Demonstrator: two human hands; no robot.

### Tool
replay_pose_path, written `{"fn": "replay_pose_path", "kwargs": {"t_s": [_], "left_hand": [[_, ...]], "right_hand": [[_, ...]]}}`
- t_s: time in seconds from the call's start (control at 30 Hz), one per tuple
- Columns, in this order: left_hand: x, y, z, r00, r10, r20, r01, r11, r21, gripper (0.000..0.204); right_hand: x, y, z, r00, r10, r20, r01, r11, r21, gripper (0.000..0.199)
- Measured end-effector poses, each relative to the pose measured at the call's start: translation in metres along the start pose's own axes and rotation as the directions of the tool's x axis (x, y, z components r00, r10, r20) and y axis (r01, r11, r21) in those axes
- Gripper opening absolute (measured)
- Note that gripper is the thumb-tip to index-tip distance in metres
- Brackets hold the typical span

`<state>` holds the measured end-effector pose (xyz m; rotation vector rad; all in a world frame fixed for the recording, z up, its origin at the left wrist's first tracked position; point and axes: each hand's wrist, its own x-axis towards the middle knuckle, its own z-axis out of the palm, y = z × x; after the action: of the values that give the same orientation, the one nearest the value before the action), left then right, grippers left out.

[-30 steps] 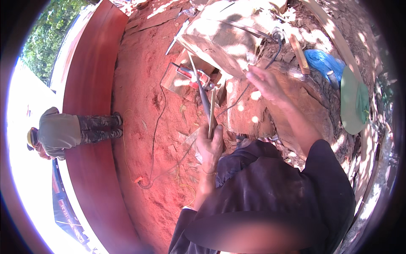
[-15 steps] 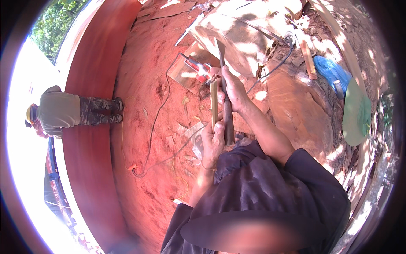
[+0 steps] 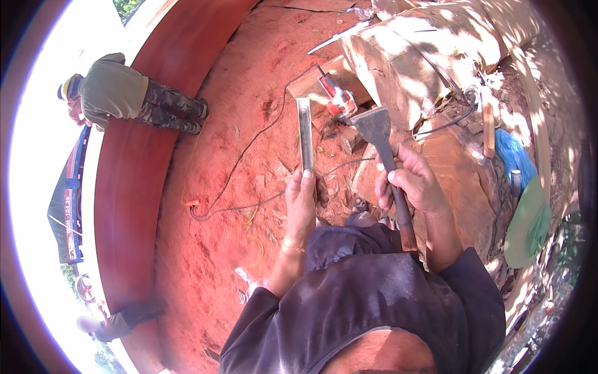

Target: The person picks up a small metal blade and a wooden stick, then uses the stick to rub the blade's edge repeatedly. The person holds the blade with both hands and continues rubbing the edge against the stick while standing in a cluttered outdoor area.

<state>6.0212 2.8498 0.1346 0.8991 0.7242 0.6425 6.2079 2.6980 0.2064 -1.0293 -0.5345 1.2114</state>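
My left hand (image 3: 302, 198) is closed around the lower end of a narrow flat bar (image 3: 304, 138), which stands upright with a grey face and paler edges. I cannot make out exactly what kind of bar it is. To its right, my right hand (image 3: 416, 179) grips a wide-bladed chisel (image 3: 375, 128) around its shank. The chisel's flared dark blade points up and away from me, and its brown handle slants down toward my chest. Bar and chisel are held apart. Beyond the blade, a red power tool (image 3: 339, 98) rests by a wooden block (image 3: 305, 84).
A dark cord (image 3: 240, 153) curves over the reddish ground. To the right are a broad wood slab (image 3: 458, 181), a blue plastic bag (image 3: 514, 156) and a green hat (image 3: 528, 224). A person (image 3: 118, 90) bends over a long red timber (image 3: 140, 181); another person (image 3: 128, 321) is lower left.
The bar and chisel, close together side by side before, are now apart. My right hand has moved right with the chisel, whose broad blade face now shows. The view has shifted.
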Motion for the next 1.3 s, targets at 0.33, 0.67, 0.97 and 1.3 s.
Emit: {"fn": "replay_pose_path", "kwargs": {"t_s": [0.33,0.67,0.97,1.3], "left_hand": [[-0.059,0.062,-0.056,0.999,-0.043,-0.001,0.042,0.992,-0.116,0.022],[-0.111,0.092,-0.133,0.997,0.076,-0.032,-0.076,0.997,-0.022,0.019],[-0.138,0.108,-0.169,0.977,0.093,-0.193,-0.069,0.989,0.127,0.019],[-0.111,0.120,-0.173,0.968,0.162,-0.192,-0.184,0.978,-0.103,0.025]], "right_hand": [[0.041,0.022,0.089,0.994,0.001,0.111,-0.002,1.000,0.009,0.019],[0.027,0.072,0.192,0.923,0.261,0.282,-0.235,0.964,-0.125,0.026],[0.051,0.125,0.249,0.896,0.281,0.343,-0.283,0.958,-0.045,0.021],[0.100,0.113,0.264,0.698,0.412,0.586,-0.417,0.899,-0.136,0.029]]}}
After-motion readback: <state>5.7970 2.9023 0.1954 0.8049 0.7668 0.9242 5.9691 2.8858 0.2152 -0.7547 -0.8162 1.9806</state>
